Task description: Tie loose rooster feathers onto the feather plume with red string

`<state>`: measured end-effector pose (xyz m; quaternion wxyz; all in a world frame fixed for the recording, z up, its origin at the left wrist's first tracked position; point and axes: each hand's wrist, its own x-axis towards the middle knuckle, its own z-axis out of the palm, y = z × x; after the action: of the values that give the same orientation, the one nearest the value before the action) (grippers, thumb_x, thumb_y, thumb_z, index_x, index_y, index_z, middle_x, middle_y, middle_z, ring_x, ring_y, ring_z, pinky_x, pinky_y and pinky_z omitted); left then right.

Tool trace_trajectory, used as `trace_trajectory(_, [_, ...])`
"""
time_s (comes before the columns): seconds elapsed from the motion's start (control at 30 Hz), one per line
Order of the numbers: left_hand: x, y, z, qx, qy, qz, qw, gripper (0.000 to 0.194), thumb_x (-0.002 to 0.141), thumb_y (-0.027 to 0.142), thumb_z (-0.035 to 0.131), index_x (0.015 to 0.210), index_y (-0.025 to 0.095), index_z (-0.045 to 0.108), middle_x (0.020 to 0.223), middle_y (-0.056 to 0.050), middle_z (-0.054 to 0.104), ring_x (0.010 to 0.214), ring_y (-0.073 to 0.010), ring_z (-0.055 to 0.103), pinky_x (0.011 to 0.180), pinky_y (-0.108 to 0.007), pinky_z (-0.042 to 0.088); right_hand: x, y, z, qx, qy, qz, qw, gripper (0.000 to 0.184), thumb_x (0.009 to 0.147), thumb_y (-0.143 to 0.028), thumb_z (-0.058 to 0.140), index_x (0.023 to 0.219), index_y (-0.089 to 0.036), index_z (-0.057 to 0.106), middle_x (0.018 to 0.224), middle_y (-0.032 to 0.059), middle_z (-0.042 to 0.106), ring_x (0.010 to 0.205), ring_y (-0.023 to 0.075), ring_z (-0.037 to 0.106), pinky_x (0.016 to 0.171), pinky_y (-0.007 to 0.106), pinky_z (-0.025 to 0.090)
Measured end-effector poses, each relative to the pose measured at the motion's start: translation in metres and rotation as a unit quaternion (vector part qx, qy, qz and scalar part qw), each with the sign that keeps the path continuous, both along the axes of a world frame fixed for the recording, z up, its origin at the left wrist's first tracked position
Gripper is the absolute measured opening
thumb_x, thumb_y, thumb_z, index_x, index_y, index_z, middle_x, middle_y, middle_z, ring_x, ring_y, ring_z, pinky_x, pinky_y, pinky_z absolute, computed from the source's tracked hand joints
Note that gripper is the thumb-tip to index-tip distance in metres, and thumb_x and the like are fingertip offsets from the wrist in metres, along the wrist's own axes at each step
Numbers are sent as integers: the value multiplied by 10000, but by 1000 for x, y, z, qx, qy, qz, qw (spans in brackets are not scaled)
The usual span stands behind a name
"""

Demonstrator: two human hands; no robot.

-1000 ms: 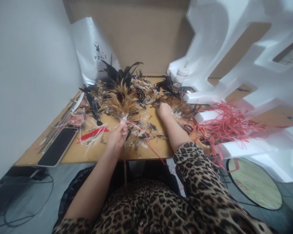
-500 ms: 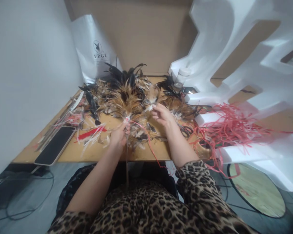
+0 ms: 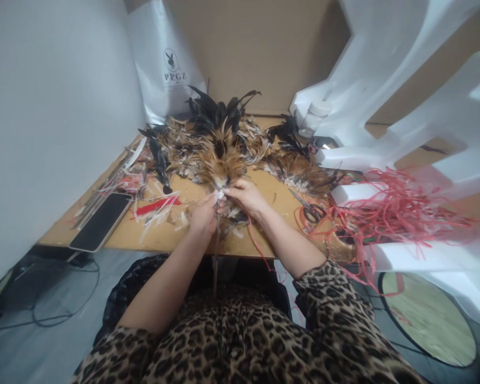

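Note:
My left hand (image 3: 205,216) is closed around the base of a feather bundle (image 3: 222,165), tan-brown in front with long black plumes at the top. A thin stick (image 3: 216,266) runs down from this grip towards my body. My right hand (image 3: 248,197) pinches a feather against the bundle's white base, its fingertips meeting those of the left; most of that feather is lost among the others. From beneath the right hand a pink strip (image 3: 256,242) trails over the table's front edge.
Loose feathers (image 3: 184,154) lie behind the bundle. Scissors (image 3: 312,212) and tangled pink strips (image 3: 388,208) are at right, among white foam pieces (image 3: 404,256). A phone (image 3: 102,221) and a red strip (image 3: 158,205) lie left. A white bag (image 3: 170,90) stands behind.
My right hand has moved left with the small tan feather, from beside the bundle to its base. My left hand keeps its grip. The whole view has shifted slightly.

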<state>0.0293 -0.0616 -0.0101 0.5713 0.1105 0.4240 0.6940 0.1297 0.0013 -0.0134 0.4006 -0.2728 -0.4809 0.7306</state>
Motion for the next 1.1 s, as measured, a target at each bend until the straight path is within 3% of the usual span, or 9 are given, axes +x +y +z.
trace_trajectory(0.2, [-1, -3, -3, 22, 44, 19, 999, 136, 748, 188, 666, 673, 80, 631, 587, -29, 584, 439, -31, 447, 379, -128, 283, -7, 0, -5, 3, -14, -25, 1000, 344, 481, -327, 815, 638, -158, 560, 563, -46, 613, 526, 88, 561, 577, 224, 462])
trace_trajectory(0.33, [0, -4, -7, 48, 100, 51, 992, 216, 713, 279, 703, 653, 83, 636, 594, -27, 588, 460, -39, 462, 403, -147, 311, -10, -2, -8, 18, -5, -28, 999, 331, 523, -351, 793, 660, -165, 556, 571, -48, 606, 526, 91, 562, 565, 227, 457])
trace_trajectory(0.6, [1, -3, -12, 100, 166, 27, 981, 234, 652, 325, 735, 670, 108, 648, 501, 28, 490, 447, -37, 395, 417, -159, 289, -14, -2, -12, 65, -19, -71, 995, 363, 554, -378, 769, 682, -186, 488, 573, -64, 554, 526, 85, 528, 555, 224, 448])
trace_trajectory(0.73, [-6, -1, -9, 97, 186, 37, 977, 236, 659, 331, 723, 645, 119, 621, 496, 30, 475, 444, -44, 394, 409, -162, 279, -15, -4, -10, 25, -16, -95, 995, 440, 552, -360, 778, 824, -204, 470, 698, -58, 568, 592, 78, 548, 564, 210, 467])
trace_trajectory(0.83, [-16, -2, -4, 92, 199, 42, 975, 237, 665, 331, 717, 637, 125, 603, 504, 33, 472, 432, -40, 387, 407, -164, 274, -10, -5, -6, -40, -8, -16, 999, 524, 583, -379, 769, 980, -233, 460, 801, -38, 591, 595, 83, 565, 514, 209, 468])
trace_trajectory(0.93, [-28, -6, 2, 92, 238, 51, 966, 236, 690, 341, 695, 645, 126, 609, 495, 38, 468, 403, -36, 351, 396, -171, 249, -3, -9, -2, -53, -57, 144, 986, 380, 673, -418, 692, 932, -187, 536, 655, -42, 544, 426, 46, 410, 391, 171, 309])
trace_trajectory(0.97, [-32, -8, 3, 89, 261, 61, 959, 233, 696, 343, 690, 652, 126, 616, 492, 38, 472, 398, -37, 344, 394, -175, 243, -2, -11, 0, -33, -85, 167, 982, 322, 718, -429, 644, 890, -168, 563, 567, -60, 480, 385, 35, 317, 377, 172, 239])
trace_trajectory(1.03, [-39, -12, 4, 77, 317, 81, 942, 224, 705, 343, 681, 678, 124, 640, 493, 33, 495, 404, -49, 360, 406, -185, 264, -1, -17, 6, 64, -146, 138, 978, 285, 798, -425, 542, 827, -148, 605, 473, -80, 353, 383, 42, 222, 405, 190, 191])
trace_trajectory(1.1, [-45, -16, 5, 69, 389, 96, 914, 206, 710, 327, 674, 730, 123, 678, 537, 11, 563, 459, -79, 443, 465, -205, 343, -2, -27, 13, 227, -210, 73, 948, 284, 844, -386, 483, 779, -148, 626, 488, -58, 374, 447, 64, 304, 479, 207, 258])
